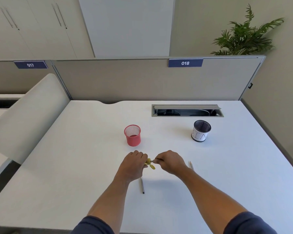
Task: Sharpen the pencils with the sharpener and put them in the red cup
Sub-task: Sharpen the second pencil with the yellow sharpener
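My left hand grips a small yellow sharpener just above the white desk. My right hand is closed around a pencil whose tip sits in the sharpener; most of that pencil is hidden in my fist. A curl of yellow shavings hangs below the sharpener. A second pencil lies on the desk under my left wrist. A third pencil lies just right of my right hand. The red mesh cup stands upright beyond my hands, with nothing visible inside it.
A black mesh cup with a white paper label stands at the right back. A cable hatch is set into the desk behind it. A grey partition closes the far edge; a white divider rises on the left.
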`<state>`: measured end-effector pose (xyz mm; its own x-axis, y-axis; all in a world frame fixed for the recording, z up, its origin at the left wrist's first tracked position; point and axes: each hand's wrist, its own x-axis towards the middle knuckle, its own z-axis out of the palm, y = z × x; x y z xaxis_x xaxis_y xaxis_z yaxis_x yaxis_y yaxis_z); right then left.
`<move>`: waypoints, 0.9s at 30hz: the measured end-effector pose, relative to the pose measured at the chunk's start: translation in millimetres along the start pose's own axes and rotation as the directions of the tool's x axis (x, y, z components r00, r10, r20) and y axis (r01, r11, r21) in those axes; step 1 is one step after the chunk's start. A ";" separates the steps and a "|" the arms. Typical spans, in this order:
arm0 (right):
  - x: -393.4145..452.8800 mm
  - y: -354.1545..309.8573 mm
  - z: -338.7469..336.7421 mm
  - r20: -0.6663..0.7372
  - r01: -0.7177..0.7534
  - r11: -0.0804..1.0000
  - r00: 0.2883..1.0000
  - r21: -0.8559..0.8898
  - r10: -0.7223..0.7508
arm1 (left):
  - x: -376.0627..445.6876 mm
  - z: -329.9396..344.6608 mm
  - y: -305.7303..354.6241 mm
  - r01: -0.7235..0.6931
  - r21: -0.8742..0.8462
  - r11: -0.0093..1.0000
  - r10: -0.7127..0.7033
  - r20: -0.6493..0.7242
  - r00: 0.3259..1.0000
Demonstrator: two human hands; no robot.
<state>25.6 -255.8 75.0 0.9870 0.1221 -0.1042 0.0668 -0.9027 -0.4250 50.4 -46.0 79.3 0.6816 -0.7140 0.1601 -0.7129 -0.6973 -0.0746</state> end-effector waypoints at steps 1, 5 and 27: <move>1.5 -0.6 -2.4 0.070 -0.049 0.993 0.997 0.104 0.042 | -0.3 -0.2 0.5 -0.009 0.009 1.000 0.009 0.010 1.000; 3.8 -0.7 -5.4 0.213 -0.068 0.965 0.977 0.252 0.013 | -0.4 0.3 1.8 -0.015 0.031 0.999 0.015 0.014 1.000; -1.0 3.7 -3.4 0.158 -0.036 0.983 0.987 0.179 0.007 | -3.0 4.1 8.4 -0.011 0.009 1.000 0.010 0.020 1.000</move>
<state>25.3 -260.7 76.6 0.9520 0.1793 -0.2480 0.0043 -0.8181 -0.5751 43.1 -50.0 74.2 0.6773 -0.7223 0.1397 -0.7185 -0.6903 -0.0851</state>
